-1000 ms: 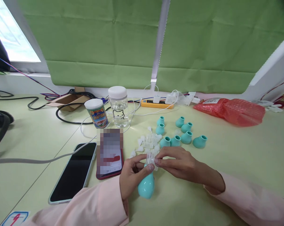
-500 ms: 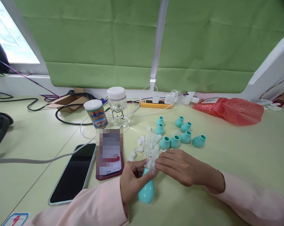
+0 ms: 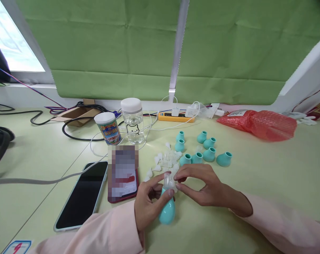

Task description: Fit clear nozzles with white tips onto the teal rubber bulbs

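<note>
My left hand (image 3: 148, 203) is wrapped round the neck of a teal rubber bulb (image 3: 166, 212) that rests on the pale green table (image 3: 268, 176). My right hand (image 3: 202, 185) pinches a small clear plastic tip (image 3: 167, 180) sitting at the bulb's mouth. Just beyond my fingers lies a heap of several more clear plastic tips (image 3: 166, 159). Several loose teal bulbs (image 3: 207, 150) stand to the right of that heap.
A dark phone (image 3: 83, 194) on a white cable and a red-cased phone (image 3: 123, 174) lie at the left. Behind them stand a printed can (image 3: 108, 128) and a clear jar (image 3: 132, 121). A yellow power strip (image 3: 176, 117), cables and a red plastic bag (image 3: 260, 124) line the back.
My right hand has lifted its fingers and arched over the clear tip; the bulb has shifted slightly in my left hand. The rest of the table is unchanged.
</note>
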